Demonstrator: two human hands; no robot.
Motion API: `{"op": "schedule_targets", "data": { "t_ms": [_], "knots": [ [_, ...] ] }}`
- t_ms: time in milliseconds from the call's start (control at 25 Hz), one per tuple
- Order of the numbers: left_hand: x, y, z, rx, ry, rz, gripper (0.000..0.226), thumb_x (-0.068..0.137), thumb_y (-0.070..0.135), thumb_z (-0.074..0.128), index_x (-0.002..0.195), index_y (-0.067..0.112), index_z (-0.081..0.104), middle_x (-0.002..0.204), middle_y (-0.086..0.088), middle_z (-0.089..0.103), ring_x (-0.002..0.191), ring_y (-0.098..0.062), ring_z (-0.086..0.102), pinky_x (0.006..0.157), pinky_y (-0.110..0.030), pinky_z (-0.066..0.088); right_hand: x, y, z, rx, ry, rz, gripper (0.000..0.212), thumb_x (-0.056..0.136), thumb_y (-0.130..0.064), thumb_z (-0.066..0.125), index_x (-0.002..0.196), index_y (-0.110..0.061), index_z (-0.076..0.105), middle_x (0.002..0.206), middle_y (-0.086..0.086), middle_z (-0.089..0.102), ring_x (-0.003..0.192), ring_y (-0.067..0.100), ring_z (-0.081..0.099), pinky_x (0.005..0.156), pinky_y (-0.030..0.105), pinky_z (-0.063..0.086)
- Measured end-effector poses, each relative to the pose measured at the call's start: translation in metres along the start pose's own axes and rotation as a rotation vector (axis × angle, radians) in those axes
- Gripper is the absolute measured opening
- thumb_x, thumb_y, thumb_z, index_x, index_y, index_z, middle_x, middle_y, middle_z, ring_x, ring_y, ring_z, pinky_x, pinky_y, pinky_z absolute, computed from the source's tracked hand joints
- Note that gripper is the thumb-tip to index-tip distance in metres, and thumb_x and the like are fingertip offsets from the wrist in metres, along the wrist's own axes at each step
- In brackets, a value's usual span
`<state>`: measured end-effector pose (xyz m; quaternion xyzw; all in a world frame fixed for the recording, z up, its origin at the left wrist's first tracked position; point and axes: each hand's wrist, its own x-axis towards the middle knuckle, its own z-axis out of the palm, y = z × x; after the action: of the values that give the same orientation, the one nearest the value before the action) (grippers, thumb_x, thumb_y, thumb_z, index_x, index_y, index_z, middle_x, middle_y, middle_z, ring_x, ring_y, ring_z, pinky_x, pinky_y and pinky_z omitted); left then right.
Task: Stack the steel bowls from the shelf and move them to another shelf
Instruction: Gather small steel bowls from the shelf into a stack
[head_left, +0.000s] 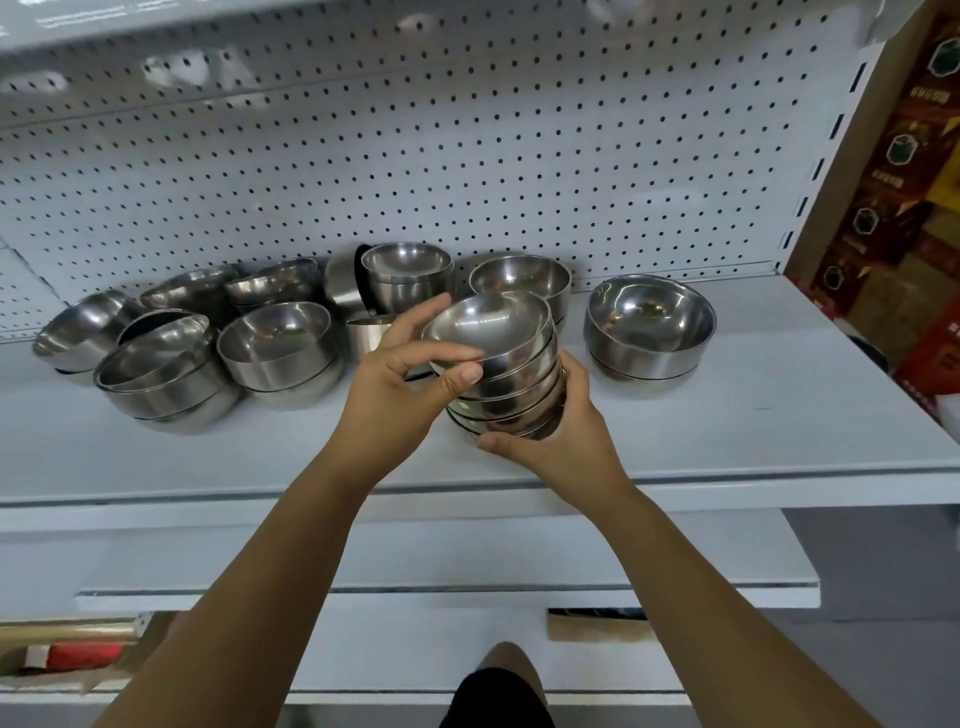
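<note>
A white shelf (727, 415) with a pegboard (467, 156) behind it carries many steel bowls: a group (166, 358) at the far left and one wide bowl (649, 325) alone at the right. Over the middle of the shelf, a stack (511, 395) of small bowls leans a little to the left. The right hand (563, 434) is curled round its lower bowls from the near right side. The left hand (397, 376) pinches the rim of the top bowl (488, 325), thumb on the near side, fingers on the far side.
</note>
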<state>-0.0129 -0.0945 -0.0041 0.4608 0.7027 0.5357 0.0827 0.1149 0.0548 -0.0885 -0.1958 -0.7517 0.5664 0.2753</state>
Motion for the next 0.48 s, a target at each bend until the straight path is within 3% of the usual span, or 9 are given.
{"op": "schedule_targets", "data": {
  "t_ms": [80,160,280,480],
  "knots": [
    [-0.002,-0.004,-0.003,-0.075,-0.030,-0.067,0.053,0.085,0.031,0.079,0.135,0.027,0.063,0.156,0.011,0.045,0.140,0.002,0.045,0.113,-0.022,0.041,0.001,-0.001,-0.001,0.024,-0.021,0.009,0.124,0.052,-0.058,0.098,0.154,-0.043,0.028,0.143,-0.022,0.055,0.131,-0.003,0.055,0.107,0.024,0.049],
    [-0.005,-0.010,-0.006,-0.143,-0.037,-0.125,0.076,0.083,0.029,0.082,0.149,0.027,0.046,0.148,0.013,0.053,0.137,-0.004,0.050,0.116,-0.035,0.041,0.001,-0.001,-0.004,0.081,-0.053,0.031,0.117,0.059,-0.047,0.097,0.154,-0.040,0.030,0.143,-0.022,0.056,0.128,-0.006,0.057,0.106,0.020,0.050],
    [-0.006,-0.015,-0.004,-0.132,-0.017,-0.141,0.086,0.076,0.028,0.083,0.151,0.023,0.041,0.142,0.014,0.057,0.136,-0.005,0.052,0.118,-0.037,0.040,0.002,-0.002,-0.008,0.123,-0.070,0.048,0.104,0.064,-0.042,0.093,0.150,-0.038,0.034,0.139,-0.022,0.057,0.122,-0.013,0.058,0.102,0.013,0.050],
    [-0.002,-0.015,-0.003,-0.189,0.044,-0.145,0.087,0.069,0.023,0.083,0.146,0.027,0.042,0.138,0.020,0.058,0.133,-0.003,0.054,0.113,-0.029,0.044,0.002,0.001,-0.008,0.084,-0.079,0.057,0.104,0.067,-0.048,0.088,0.151,-0.036,0.029,0.140,-0.022,0.054,0.123,-0.014,0.055,0.097,0.009,0.048]
  ]
}}
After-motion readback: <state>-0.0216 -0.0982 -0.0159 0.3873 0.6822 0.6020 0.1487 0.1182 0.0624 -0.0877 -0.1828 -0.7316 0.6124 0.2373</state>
